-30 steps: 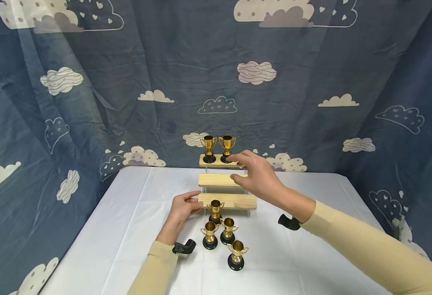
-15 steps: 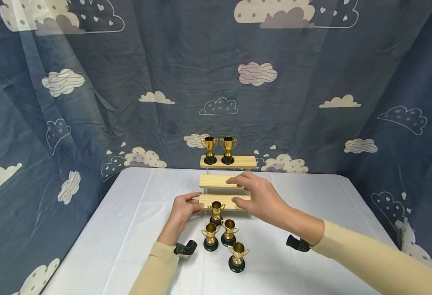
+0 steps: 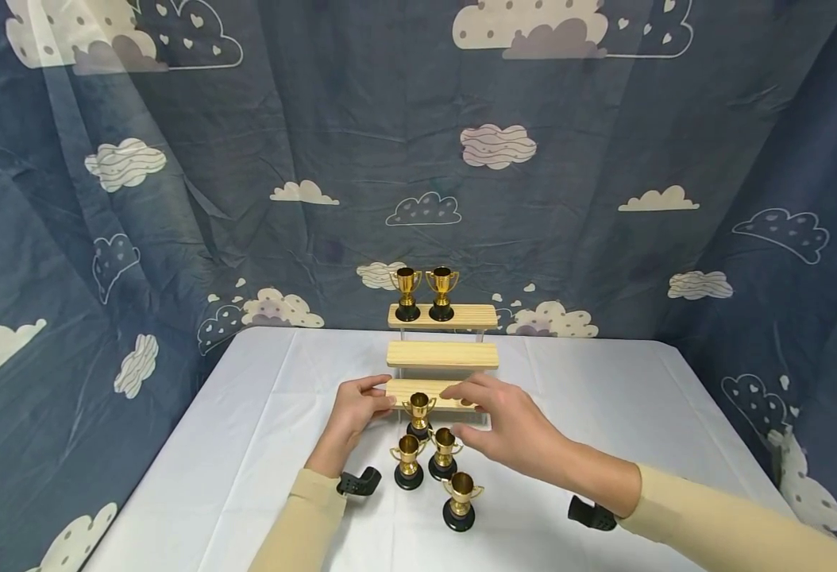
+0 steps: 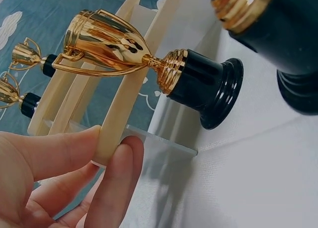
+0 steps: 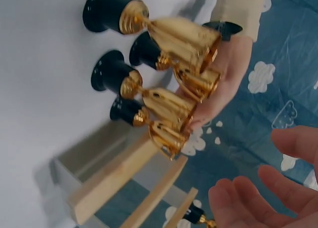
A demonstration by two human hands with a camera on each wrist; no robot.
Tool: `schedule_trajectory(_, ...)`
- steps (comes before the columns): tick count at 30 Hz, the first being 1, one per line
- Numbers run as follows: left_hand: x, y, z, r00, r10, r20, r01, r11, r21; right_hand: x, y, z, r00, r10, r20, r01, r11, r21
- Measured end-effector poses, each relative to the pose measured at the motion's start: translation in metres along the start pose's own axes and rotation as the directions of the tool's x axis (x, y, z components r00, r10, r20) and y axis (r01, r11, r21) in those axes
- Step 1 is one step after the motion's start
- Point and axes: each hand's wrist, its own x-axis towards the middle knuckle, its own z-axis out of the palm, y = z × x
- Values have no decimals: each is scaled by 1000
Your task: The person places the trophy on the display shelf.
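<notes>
Close in front of the stand (image 3: 442,354), four cups (image 3: 445,446) are on the table (image 3: 304,357); toward them the right hand (image 3: 510,417) has dropped from the top shelf (image 3: 477,315), fingers parted and empty, contact hard to judge; two cups (image 3: 442,283) up there suggest work part done; the left hand (image 3: 353,408) pinches the lowest shelf (image 3: 426,385)

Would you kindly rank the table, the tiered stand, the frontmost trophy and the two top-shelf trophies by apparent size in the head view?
1. White table
2. Tiered stand
3. Frontmost trophy, left top-shelf trophy, right top-shelf trophy: unranked; the top pair look alike, and the frontmost is nearer the camera.
</notes>
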Motion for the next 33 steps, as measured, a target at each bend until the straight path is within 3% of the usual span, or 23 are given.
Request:
schedule_trajectory(21, 0, -2, -4, 1000, -14, -6, 14, 1000, 17, -35, -3, 30, 995, 74, 67, -86, 976, 201)
schedule_trajectory(33, 3, 0, -1, 1000, 7, 1, -7, 999, 49, -49, 3, 40, 993, 105, 56, -114, 976, 186)
